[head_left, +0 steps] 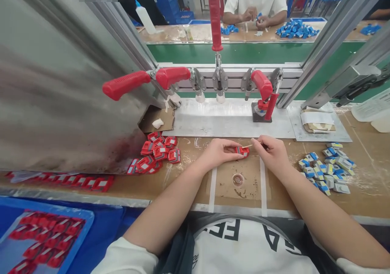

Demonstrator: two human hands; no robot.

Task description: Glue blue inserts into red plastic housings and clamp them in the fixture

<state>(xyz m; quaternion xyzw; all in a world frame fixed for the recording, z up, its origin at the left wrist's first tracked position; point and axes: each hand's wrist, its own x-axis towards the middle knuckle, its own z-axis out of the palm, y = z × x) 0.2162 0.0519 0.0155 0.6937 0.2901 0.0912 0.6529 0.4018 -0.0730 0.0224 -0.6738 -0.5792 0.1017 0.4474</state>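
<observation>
"so, how far along are you, from the biggest thing down?"

"partway, i'd judge. across the brown surface (183, 194), work is spread on both sides of me. the blue tray (87, 225), below at my left, carries red pieces in rows; whether those are finished or waiting, i cannot tell. a loose heap of red pieces (159, 152) lies on the surface to my left, and a heap of blue-and-white pieces (319, 171) to my right, neither touched by my hands."

"and your grip?"

"my left hand (219, 151) pinches a single red piece (243, 152) in front of me, near the metal plate (213, 124). my right hand (272, 154) has a narrow pinch on a thin stick (247, 146), its tip at the piece, so this one looks unfinished."

"what are they made of?"

"the surface is shiny and scuffed, the plate flat and smooth. the red piece looks like hard plastic, blocky, with grey parts. the stick is pale, straight and slender, probably wood."
</observation>
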